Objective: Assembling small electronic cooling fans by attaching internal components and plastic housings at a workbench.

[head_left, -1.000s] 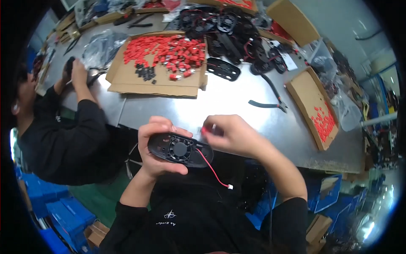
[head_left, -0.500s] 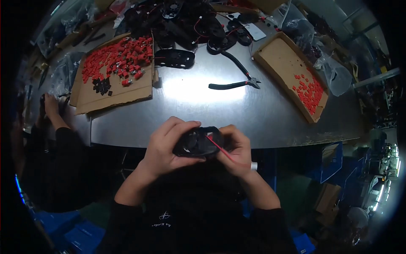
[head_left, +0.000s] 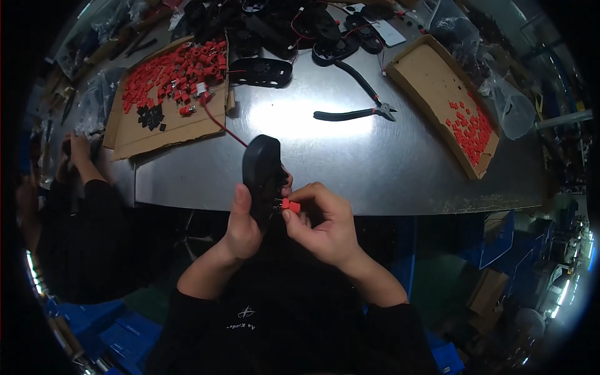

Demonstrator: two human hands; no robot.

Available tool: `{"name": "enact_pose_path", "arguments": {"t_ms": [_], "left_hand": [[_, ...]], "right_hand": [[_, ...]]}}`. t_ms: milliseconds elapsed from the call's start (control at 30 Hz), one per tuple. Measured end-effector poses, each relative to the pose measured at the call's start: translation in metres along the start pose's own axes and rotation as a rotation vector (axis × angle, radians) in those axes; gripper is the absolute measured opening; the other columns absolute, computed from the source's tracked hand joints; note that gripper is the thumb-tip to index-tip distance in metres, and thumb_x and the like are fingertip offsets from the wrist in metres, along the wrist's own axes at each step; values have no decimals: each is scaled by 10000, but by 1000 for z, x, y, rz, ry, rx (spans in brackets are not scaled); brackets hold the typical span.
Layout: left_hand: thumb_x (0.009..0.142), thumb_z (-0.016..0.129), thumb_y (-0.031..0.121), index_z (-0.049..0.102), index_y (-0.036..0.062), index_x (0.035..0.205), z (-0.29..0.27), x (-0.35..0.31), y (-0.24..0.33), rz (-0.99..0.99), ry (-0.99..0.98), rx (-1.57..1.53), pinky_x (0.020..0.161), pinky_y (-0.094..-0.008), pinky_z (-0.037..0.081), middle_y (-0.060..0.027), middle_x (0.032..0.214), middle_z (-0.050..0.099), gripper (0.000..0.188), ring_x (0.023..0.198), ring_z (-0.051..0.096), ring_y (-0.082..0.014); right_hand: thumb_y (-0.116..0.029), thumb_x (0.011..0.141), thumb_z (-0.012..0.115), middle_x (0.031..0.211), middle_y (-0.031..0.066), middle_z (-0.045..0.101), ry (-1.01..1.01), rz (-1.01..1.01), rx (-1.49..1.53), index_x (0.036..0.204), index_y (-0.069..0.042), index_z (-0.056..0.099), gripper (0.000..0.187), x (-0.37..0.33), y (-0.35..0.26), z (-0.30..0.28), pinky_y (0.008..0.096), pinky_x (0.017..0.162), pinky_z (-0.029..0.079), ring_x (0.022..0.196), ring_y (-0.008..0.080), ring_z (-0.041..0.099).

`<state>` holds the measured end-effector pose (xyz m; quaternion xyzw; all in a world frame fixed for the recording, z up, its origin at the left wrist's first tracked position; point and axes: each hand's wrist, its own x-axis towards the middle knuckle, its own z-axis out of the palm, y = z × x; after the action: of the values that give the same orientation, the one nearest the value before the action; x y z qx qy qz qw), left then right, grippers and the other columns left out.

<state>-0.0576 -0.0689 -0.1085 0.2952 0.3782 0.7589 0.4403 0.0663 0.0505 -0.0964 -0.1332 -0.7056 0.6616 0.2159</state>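
My left hand (head_left: pixel 242 228) grips a black oval plastic housing (head_left: pixel 262 164) and holds it on edge, just off the table's near edge. A red wire (head_left: pixel 225 127) with a white plug (head_left: pixel 201 88) runs from the housing's top toward the left tray. On the housing's right side, my right hand (head_left: pixel 327 224) pinches a small red plastic piece (head_left: pixel 290 205) between thumb and fingertips. Thin metal prongs show between that piece and the housing; whether they touch the housing I cannot tell.
A cardboard tray (head_left: pixel 140 147) at left holds red and black parts. Another cardboard tray (head_left: pixel 431 94) with red pieces lies at right. Between them rest diagonal cutters (head_left: pixel 384 111) and a black housing (head_left: pixel 261 72). More housings and wires pile up behind. A co-worker's hand (head_left: pixel 80 150) is at far left.
The housing has turned from facing me to standing on edge in my left hand. My right hand has let go of it and now holds the red piece. The wire swung up and left.
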Motion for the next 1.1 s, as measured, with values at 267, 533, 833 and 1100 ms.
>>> {"name": "enact_pose_path", "arguments": {"t_ms": [267, 533, 833, 1100], "left_hand": [[967, 378, 796, 383, 19, 1407, 6, -7, 22, -107, -2, 574, 935, -330, 446, -89, 1199, 470, 893, 1064, 520, -164], [1013, 521, 590, 325, -12, 1355, 6, 2, 25, 88, 45, 652, 921, -379, 473, -147, 1131, 510, 720, 1000, 563, -250], [946, 699, 481, 486, -18, 1211, -18, 53, 56, 104, -195, 1157, 810, -449, 516, -222, 1056, 586, 604, 946, 646, -388], [879, 716, 544, 586, 46, 1150, -59, 83, 37, 384, -339, 1626, 752, -440, 528, -164, 1010, 610, 581, 911, 637, -338]], "right_hand": [[-31, 864, 757, 732, 37, 643, 49, -73, -51, 987, -8, 662, 158, -1, -2, 10, 228, 548, 448, 576, 72, 566], [-38, 803, 829, 819, 39, 609, 133, -21, -223, 1105, -22, 562, 403, 6, -5, 8, 236, 578, 459, 669, 83, 581], [-178, 742, 877, 889, 99, 665, 15, 10, -487, 1024, -24, 658, 389, 59, -19, -42, 351, 697, 536, 744, 212, 663], [-60, 970, 666, 913, 48, 692, -99, -255, -832, 1111, -13, 652, 149, 202, -51, -40, 253, 664, 475, 727, 85, 587]]}}
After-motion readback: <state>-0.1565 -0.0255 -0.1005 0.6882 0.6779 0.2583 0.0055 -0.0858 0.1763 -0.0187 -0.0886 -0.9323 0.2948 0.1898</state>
